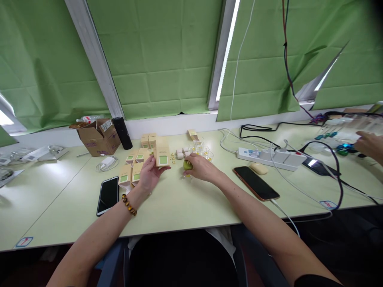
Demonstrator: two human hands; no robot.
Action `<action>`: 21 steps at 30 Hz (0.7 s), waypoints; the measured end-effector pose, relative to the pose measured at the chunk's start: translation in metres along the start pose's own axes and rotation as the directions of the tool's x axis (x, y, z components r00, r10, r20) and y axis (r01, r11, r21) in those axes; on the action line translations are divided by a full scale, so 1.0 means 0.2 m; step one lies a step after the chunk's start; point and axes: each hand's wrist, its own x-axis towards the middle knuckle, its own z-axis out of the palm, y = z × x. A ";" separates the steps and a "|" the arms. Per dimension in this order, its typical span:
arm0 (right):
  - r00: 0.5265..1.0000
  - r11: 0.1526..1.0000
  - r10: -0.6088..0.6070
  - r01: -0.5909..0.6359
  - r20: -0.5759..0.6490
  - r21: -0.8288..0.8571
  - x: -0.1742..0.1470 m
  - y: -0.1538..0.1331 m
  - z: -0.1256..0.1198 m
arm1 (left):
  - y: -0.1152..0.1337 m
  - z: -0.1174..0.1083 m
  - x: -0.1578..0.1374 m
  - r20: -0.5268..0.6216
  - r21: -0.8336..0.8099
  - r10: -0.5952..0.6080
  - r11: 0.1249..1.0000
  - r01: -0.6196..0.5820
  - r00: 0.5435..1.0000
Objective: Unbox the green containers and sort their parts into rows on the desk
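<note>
My left hand [150, 174] holds a small tan paper box [162, 153] with a green window upright above the table. The fingers of my right hand [199, 167] close around a small round green object [187, 165], just right of that box. Several similar tan boxes [125, 174] stand in a group left of and behind my left hand. Between the hands, farther back, lie small white rolls [180, 154] and little yellow pieces [172, 158]. Clear cups [206, 150] with yellow in them stand behind my right hand, partly hidden by it.
A phone [108, 195] lies at left; another phone [256, 182] charges at right beside a power strip [271, 157] with loose cables. At the back left are a cardboard box [98, 137] and a black cylinder [121, 132]. Another person's hand [369, 145] reaches in at far right.
</note>
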 end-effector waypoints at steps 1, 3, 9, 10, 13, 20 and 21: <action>1.000 1.000 0.007 -0.007 0.002 -0.004 0.00 0.00 -0.01 | 0.00 0.00 0.00 0.001 -0.001 0.000 1.000 0.000 1.000; 1.000 1.000 0.018 -0.018 0.017 -0.012 0.00 0.00 -0.01 | 0.00 0.00 0.00 -0.001 -0.006 -0.001 1.000 0.001 1.000; 0.998 1.000 0.019 -0.018 0.061 -0.018 0.00 0.00 0.02 | -0.01 0.00 0.00 -0.006 -0.020 -0.009 1.000 0.009 1.000; 0.998 1.000 0.022 -0.021 0.063 -0.022 0.00 0.00 0.02 | -0.01 0.00 0.00 -0.005 -0.019 -0.012 1.000 0.012 1.000; 0.997 0.999 0.034 -0.032 0.064 -0.033 0.00 -0.01 0.03 | -0.01 0.00 -0.01 0.008 -0.019 -0.021 1.000 0.021 1.000; 0.996 0.995 0.075 -0.071 0.049 -0.071 0.00 -0.02 0.03 | -0.02 -0.01 -0.01 0.015 -0.031 -0.040 0.999 0.040 0.999; 0.997 0.994 0.076 -0.074 0.027 -0.080 -0.01 -0.03 0.03 | -0.02 0.00 -0.01 0.016 -0.031 -0.044 0.999 0.045 0.999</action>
